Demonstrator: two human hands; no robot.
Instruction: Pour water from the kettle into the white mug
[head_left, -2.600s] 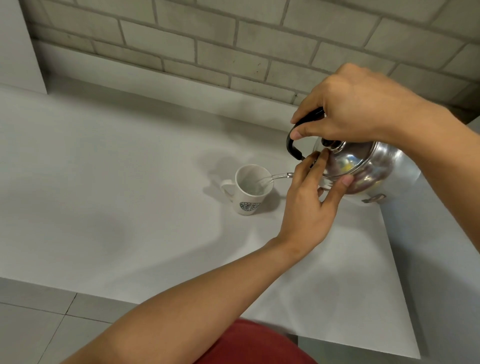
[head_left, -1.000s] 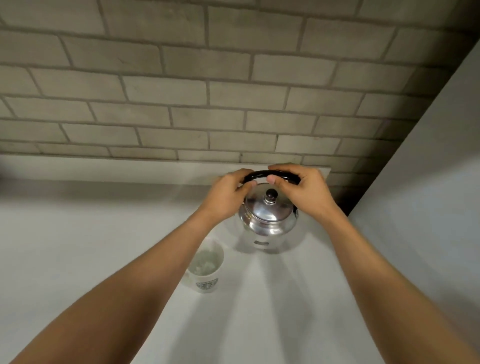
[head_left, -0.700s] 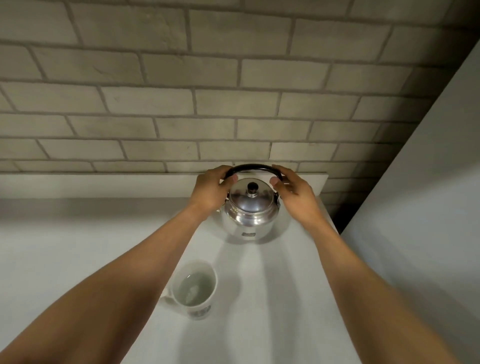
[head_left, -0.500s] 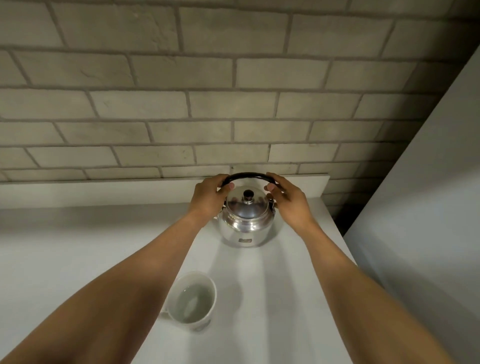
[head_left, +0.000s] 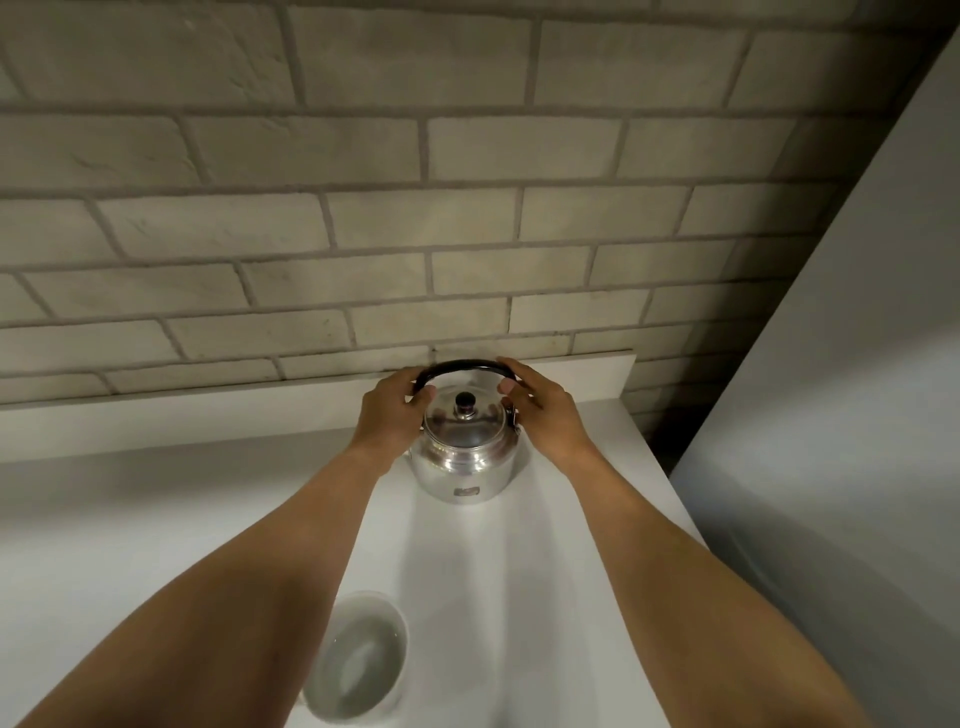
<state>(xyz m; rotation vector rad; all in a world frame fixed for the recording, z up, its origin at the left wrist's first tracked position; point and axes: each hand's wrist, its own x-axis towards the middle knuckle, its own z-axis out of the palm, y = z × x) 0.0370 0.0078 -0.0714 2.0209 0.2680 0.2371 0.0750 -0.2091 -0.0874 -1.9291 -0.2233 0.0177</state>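
Kettle (head_left: 464, 452) upright on white counter (head_left: 156, 519), at the back, just in front of the low ledge under the brick wall (head_left: 363, 208). White mug (head_left: 357, 665) well apart from kettle, toward the viewer and slightly left, partly behind the left forearm; pale sheen inside, likely water, so pour probably done. Left hand (head_left: 390, 418) curled against kettle's left shoulder, fingertips at the left end of the black handle (head_left: 465, 368); touching, but whether closed on it cannot be told. Right hand (head_left: 537, 410) spread and slack at kettle's right side, fingers resting near the handle's right end, not clenched. Kettle body: polished metal, squat and rounded, domed lid with dark knob (head_left: 465, 400), small label low on the front. Smooth, probably slippery at the wall; possibly hot, unconfirmed. Best taken by the arched handle at its crown, dark and likely insulating. Weight dependent on remaining water; sloshing to be expected. Mug: glazed, rigid, brittle if knocked; handle hidden. Counter matte, flat. Wall rough, grey-white, recessed mortar.
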